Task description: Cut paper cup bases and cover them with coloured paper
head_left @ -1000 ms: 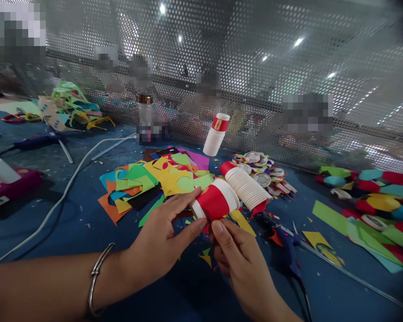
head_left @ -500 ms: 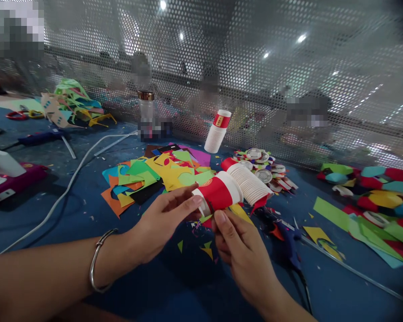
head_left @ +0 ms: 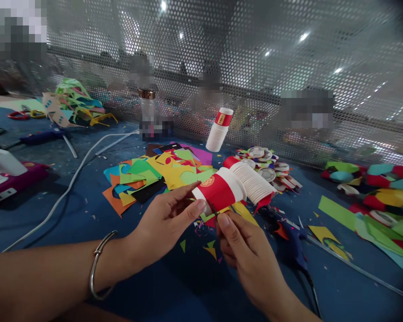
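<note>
Blue, scrap-littered tabletop (head_left: 191,290), backed by a grey perforated metal screen (head_left: 248,49); blurred shapes and bright lights (head_left: 304,36) show in its upper area. Red-and-white paper cup (head_left: 220,190) sits mid-view above the table, tilted, in the left hand (head_left: 164,223), thumb and fingers clamped round its base end. Right hand (head_left: 246,250) just beside, thumb and fingertips pinched together on a thin dark object (head_left: 215,212) at the cup's lower side; can't tell what it is.

Behind: nested stack of white ribbed paper cups (head_left: 251,181) lying down, second white cup stack with red top cup (head_left: 218,134) standing. Left of those, loose heap of multicoloured paper offcuts (head_left: 168,172); right, pile of round pale discs (head_left: 267,173).

Table right: blue glue gun with dark cord (head_left: 296,248), colourful paper pieces (head_left: 389,197). Table left: purple power strip (head_left: 23,181), white cable (head_left: 73,176), another blue glue gun (head_left: 42,137), red- and yellow-handled scissors (head_left: 18,115). Clear bottle with copper-coloured lid (head_left: 147,107) by screen.
</note>
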Demonstrator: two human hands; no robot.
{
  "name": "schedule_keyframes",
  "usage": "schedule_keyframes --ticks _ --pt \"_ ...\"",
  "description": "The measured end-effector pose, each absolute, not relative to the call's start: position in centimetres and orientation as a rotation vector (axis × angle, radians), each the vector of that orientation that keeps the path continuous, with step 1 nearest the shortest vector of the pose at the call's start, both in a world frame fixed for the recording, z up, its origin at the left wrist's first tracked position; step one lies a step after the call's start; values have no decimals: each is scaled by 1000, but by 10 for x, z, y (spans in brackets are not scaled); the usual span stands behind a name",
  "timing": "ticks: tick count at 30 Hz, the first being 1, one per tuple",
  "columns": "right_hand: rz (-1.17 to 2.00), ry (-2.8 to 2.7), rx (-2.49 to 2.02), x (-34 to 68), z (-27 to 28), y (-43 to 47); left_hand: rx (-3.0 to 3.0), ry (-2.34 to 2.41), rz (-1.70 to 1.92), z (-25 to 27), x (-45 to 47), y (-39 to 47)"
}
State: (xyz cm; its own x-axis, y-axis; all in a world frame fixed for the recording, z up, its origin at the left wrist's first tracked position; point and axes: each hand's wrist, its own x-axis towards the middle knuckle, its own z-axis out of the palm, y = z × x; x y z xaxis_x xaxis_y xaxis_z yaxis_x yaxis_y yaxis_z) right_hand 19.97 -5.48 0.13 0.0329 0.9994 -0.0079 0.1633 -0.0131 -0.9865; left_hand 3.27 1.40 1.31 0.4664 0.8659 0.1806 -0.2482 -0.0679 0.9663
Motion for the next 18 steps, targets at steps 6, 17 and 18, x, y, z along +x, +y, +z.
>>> schedule_keyframes --ticks 6,17,18 --pt "1101 -1278 -1373 199 -1 -54 1390 633 963 7 32 15" --pt "1109 -1279 -1386 198 -1 -54 1465 668 969 5 35 12" --pt "1104 -1280 -1391 198 -1 -54 1467 669 964 4 36 12"
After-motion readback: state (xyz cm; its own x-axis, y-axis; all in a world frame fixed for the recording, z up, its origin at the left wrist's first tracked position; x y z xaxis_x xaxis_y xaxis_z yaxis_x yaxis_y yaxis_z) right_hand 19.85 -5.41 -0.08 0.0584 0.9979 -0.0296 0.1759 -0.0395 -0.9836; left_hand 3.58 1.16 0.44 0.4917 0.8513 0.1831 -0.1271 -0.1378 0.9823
